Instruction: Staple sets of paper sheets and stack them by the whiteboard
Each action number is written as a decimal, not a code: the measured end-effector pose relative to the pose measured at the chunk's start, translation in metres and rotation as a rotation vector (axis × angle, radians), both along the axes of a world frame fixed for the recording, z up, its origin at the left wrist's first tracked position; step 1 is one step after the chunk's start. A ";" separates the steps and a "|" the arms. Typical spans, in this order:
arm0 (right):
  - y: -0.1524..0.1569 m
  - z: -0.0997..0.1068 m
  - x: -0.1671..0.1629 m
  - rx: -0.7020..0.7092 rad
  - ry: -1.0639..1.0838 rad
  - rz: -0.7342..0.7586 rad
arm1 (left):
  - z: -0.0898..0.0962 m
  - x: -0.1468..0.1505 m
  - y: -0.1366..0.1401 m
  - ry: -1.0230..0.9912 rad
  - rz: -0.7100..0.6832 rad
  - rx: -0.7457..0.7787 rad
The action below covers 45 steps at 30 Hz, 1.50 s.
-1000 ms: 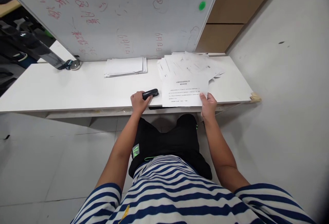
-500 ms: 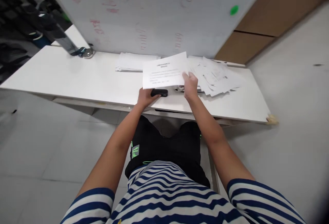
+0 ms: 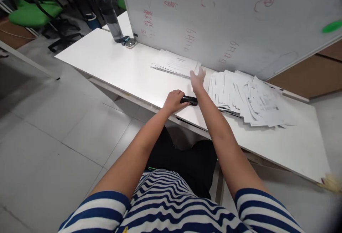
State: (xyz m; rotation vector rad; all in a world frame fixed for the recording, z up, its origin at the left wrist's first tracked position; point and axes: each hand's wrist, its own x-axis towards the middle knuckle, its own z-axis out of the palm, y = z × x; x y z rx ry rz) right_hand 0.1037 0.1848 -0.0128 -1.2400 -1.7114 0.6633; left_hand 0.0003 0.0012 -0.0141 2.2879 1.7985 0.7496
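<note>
My left hand is wrapped round a black stapler resting on the white desk near its front edge. My right hand reaches past it to the right end of a flat stack of printed sheets by the whiteboard. Its thumb and fingers are apart, with no sheet gripped between them that I can see. To the right of that hand lies a wide, fanned-out pile of papers.
The white desk runs along a whiteboard with red writing. Toward the left end stand a water bottle and a small round silvery object. Farther back on the left is a green chair.
The printed sheet that my right hand held up is out of that hand, which has moved to the back stack. My left hand stays on the stapler. The view has turned left.
</note>
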 end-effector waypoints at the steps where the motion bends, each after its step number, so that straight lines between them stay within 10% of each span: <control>1: -0.012 0.000 0.008 -0.049 -0.020 -0.059 | 0.001 0.000 0.000 0.001 -0.001 -0.005; 10: -0.121 0.033 0.165 0.137 -0.220 -0.312 | 0.007 -0.002 0.001 -0.015 0.028 -0.045; 17: -0.126 0.042 0.280 -0.324 -0.429 -0.701 | 0.007 -0.003 0.002 -0.010 0.057 -0.026; 27: -0.140 0.054 0.291 -0.445 -0.635 -0.511 | 0.003 -0.006 0.003 -0.020 0.073 -0.020; 45: -0.132 0.056 0.278 -0.333 -0.742 -0.641 | 0.004 -0.005 0.003 -0.036 0.071 -0.001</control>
